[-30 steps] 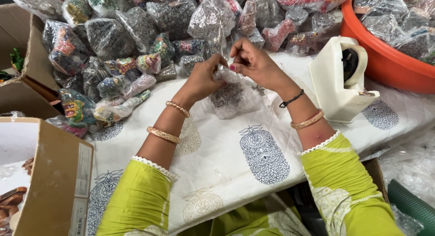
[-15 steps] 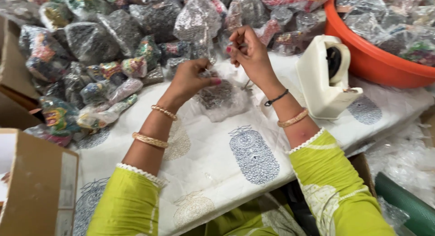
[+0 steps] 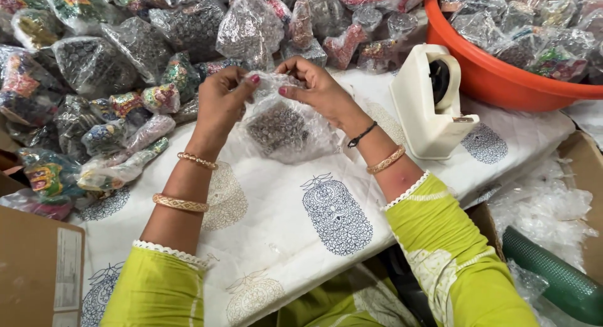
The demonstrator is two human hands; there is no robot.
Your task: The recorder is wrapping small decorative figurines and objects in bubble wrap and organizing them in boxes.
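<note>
Both hands hold one clear plastic bag (image 3: 281, 127) filled with small dark beads, just above a white cloth (image 3: 326, 214) printed with blue motifs. My left hand (image 3: 221, 101) pinches the bag's top on its left side. My right hand (image 3: 314, 85) pinches the top on its right side, fingers bunched over the crumpled opening. The bag's filled lower part hangs between my wrists, which wear gold bangles. A cream tape dispenser (image 3: 430, 104) stands on the cloth to the right of my right hand.
A heap of filled plastic bags (image 3: 113, 69) covers the far and left side. An orange tub (image 3: 502, 82) holding more bags sits at the top right. Cardboard boxes (image 3: 38, 270) stand at the left, loose clear plastic (image 3: 540, 207) and a green roll (image 3: 553, 277) at the right.
My right hand has come back down from a raised position and both hands now meet at the top of the bag. The bag has lifted slightly off the cloth.
</note>
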